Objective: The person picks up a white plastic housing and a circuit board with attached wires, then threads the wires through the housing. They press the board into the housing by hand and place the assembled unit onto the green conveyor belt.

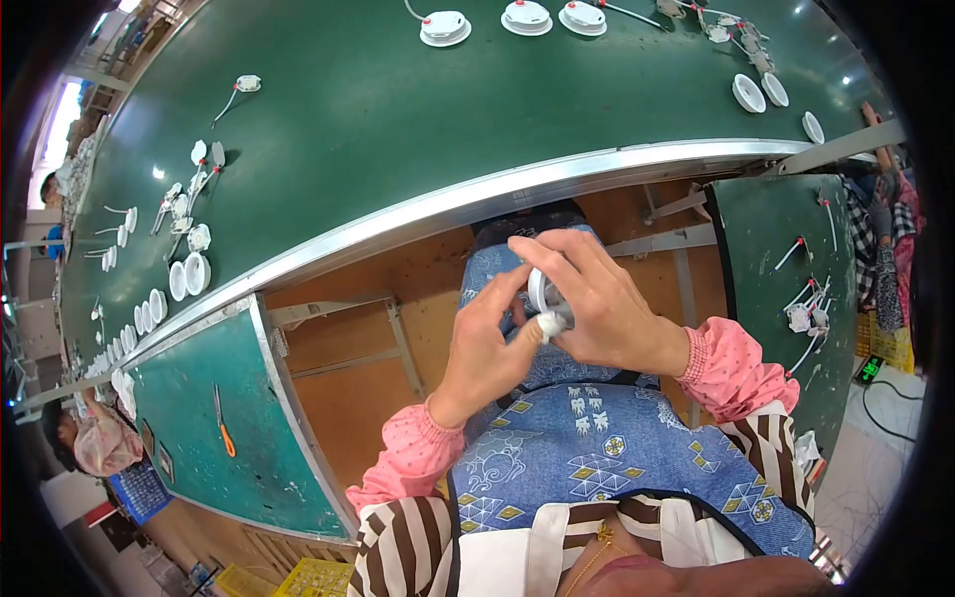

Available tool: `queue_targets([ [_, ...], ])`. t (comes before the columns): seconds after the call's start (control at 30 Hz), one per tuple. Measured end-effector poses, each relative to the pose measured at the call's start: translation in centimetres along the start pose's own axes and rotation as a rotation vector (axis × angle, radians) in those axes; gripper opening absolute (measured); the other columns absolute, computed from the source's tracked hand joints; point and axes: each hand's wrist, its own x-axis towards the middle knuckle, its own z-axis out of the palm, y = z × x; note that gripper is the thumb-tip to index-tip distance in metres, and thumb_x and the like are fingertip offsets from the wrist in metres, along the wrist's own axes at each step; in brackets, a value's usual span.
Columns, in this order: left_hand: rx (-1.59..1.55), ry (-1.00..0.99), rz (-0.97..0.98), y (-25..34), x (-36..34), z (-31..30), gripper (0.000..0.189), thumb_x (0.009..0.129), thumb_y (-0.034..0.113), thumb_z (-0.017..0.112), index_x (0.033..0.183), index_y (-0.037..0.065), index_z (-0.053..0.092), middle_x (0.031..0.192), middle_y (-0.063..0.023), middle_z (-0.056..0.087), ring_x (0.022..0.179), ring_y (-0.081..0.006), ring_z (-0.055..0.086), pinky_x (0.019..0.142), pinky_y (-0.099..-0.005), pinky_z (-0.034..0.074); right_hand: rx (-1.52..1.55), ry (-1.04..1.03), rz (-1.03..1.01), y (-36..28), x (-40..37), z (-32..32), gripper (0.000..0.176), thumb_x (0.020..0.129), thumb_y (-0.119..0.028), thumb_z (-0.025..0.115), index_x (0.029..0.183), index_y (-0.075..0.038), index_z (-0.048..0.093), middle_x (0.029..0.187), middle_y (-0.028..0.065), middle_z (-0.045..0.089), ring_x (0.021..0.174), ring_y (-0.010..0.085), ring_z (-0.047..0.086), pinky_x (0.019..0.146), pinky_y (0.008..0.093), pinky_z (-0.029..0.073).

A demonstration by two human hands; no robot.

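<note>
Above my lap, a small white round plastic part (538,290) is held between both hands, its rim turned partly edge-on. My left hand (483,343) grips it from the left with curled fingers; a white wrapping (550,324) covers the thumb tip. From the other side my right hand (609,310) closes round the same part, its fingers arched over the top. The fingers hide much of the part. Beneath the hands lies my blue patterned apron (557,448).
The green conveyor belt (398,129) with a metal edge (477,196) carries several white round fixtures (526,18) and white rings (197,273). Orange-handled scissors (226,428) lie on the left side table (179,398). Wired pieces (799,316) lie on the right table (766,214). Other people sit nearby.
</note>
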Motion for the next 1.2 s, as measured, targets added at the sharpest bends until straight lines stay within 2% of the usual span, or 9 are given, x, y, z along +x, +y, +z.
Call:
queue_targets([
  [0.07, -0.334, 0.020, -0.020, -1.9, -0.2, 0.4, 0.054, 0.088, 0.003, 0.072, 0.138, -0.003, 0.054, 0.109, -0.0082, 0.068, 0.090, -0.0127, 0.065, 0.075, -0.0296, 0.054, 0.003, 0.021, -0.033, -0.5, 0.4, -0.7, 0.078, 0.062, 0.004, 0.079, 0.136, -0.003, 0.053, 0.121, 0.0161, 0.057, 0.105, 0.0391, 0.060, 0.088, 0.0434, 0.052],
  [0.17, -0.626, 0.028, -0.109, -1.0, -0.6, 0.0, 0.053, 0.095, 0.004, 0.067, 0.142, -0.005, 0.047, 0.113, -0.0078, 0.067, 0.108, -0.0184, 0.067, 0.088, -0.0311, 0.056, 0.011, 0.104, -0.055, -0.1, 0.1, -2.1, 0.066, 0.065, 0.007, 0.074, 0.128, -0.002, 0.058, 0.116, 0.0161, 0.059, 0.102, 0.0368, 0.060, 0.085, 0.0417, 0.052],
  [0.2, -0.642, -0.024, -0.101, -1.5, -0.8, -0.3, 0.053, 0.097, 0.002, 0.065, 0.145, -0.004, 0.043, 0.121, -0.0088, 0.063, 0.119, -0.0236, 0.064, 0.097, -0.0323, 0.055, 0.000, 0.143, -0.034, 0.4, -0.6, -2.3, 0.061, 0.066, 0.008, 0.072, 0.125, -0.002, 0.061, 0.113, 0.0159, 0.060, 0.100, 0.0357, 0.060, 0.084, 0.0412, 0.052],
  [0.3, -0.662, 0.029, -0.035, -1.8, -1.0, 0.9, 0.060, 0.095, 0.010, 0.071, 0.145, -0.007, 0.042, 0.134, -0.0148, 0.059, 0.121, -0.0231, 0.062, 0.098, -0.0335, 0.055, -0.031, 0.264, -0.034, 0.6, -1.3, -1.6, 0.041, 0.067, 0.010, 0.068, 0.107, -0.002, 0.067, 0.099, 0.0142, 0.063, 0.091, 0.0327, 0.062, 0.076, 0.0403, 0.051],
  [0.47, -0.422, 0.173, 0.079, -1.3, -1.0, 2.5, 0.053, 0.096, 0.000, 0.066, 0.144, -0.007, 0.043, 0.133, -0.0139, 0.058, 0.121, -0.0231, 0.062, 0.102, -0.0338, 0.053, 0.042, 0.307, 0.049, 0.8, -1.6, 0.2, 0.026, 0.071, 0.009, 0.067, 0.094, -0.001, 0.066, 0.088, 0.0124, 0.062, 0.075, 0.0304, 0.063, 0.063, 0.0385, 0.051],
  [0.57, -0.304, 0.293, 0.082, -0.9, -1.2, 3.4, 0.046, 0.096, -0.004, 0.061, 0.140, -0.006, 0.046, 0.128, -0.0132, 0.060, 0.117, -0.0210, 0.063, 0.099, -0.0315, 0.053, 0.042, 0.301, 0.125, 0.4, -0.9, 0.7, 0.019, 0.076, 0.013, 0.066, 0.091, 0.002, 0.065, 0.083, 0.0104, 0.061, 0.066, 0.0181, 0.062, 0.057, 0.0287, 0.049],
  [0.67, -0.330, 0.374, 0.034, -0.9, -1.0, 3.8, 0.039, 0.096, -0.005, 0.060, 0.134, -0.006, 0.051, 0.122, -0.0122, 0.063, 0.112, -0.0178, 0.064, 0.095, -0.0288, 0.053, 0.013, 0.276, 0.168, 0.4, -0.7, 1.4, 0.016, 0.074, 0.008, 0.067, 0.088, -0.001, 0.063, 0.082, 0.0117, 0.059, 0.067, 0.0277, 0.063, 0.057, 0.0366, 0.050],
  [0.97, -0.562, 0.396, -0.053, -1.0, -0.5, 3.9, 0.030, 0.097, -0.003, 0.059, 0.126, -0.007, 0.057, 0.115, -0.0099, 0.067, 0.105, -0.0135, 0.065, 0.092, -0.0263, 0.052, 0.072, 0.333, 0.183, 0.4, -0.9, 1.1, 0.031, 0.075, 0.010, 0.068, 0.103, 0.000, 0.062, 0.092, 0.0131, 0.060, 0.077, 0.0265, 0.066, 0.065, 0.0335, 0.054],
  [1.2, -0.569, 0.370, -0.031, -1.1, -0.6, 3.8, 0.027, 0.093, -0.008, 0.058, 0.120, -0.007, 0.060, 0.110, -0.0090, 0.068, 0.101, -0.0129, 0.065, 0.088, -0.0260, 0.053, 0.079, 0.128, 0.153, -0.2, -0.5, 0.3, 0.033, 0.078, 0.005, 0.064, 0.110, 0.000, 0.065, 0.093, 0.0142, 0.063, 0.079, 0.0323, 0.066, 0.068, 0.0393, 0.052],
])
